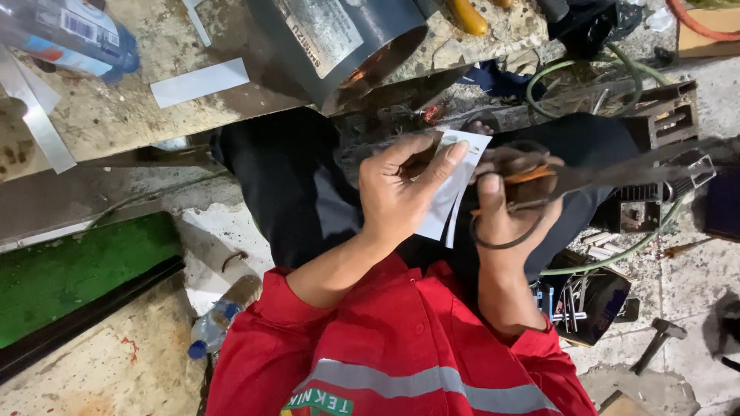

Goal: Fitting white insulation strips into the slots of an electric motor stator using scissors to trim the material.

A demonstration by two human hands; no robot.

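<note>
Paper (451,189), white, thin, cut to a strip: our left hand (401,192) pinched it above our lap. Scissors (539,185), dark metal with orange-wrapped handles, sat gripped in our right hand (509,212), touching the strip. Grey cylinder (339,38) with a pale rectangular label lay on the worn bench (100,115), near white strips (199,82) and a blue bottle (69,35).

Count: two hands (left hand (397,192), right hand (512,208)), one pair of scissors (570,181), one white sheet (451,192), two plastic bottles (upper left (73,35), lower left (220,316)), one hammer (655,343) at lower right, one grey cylinder (347,38).
</note>
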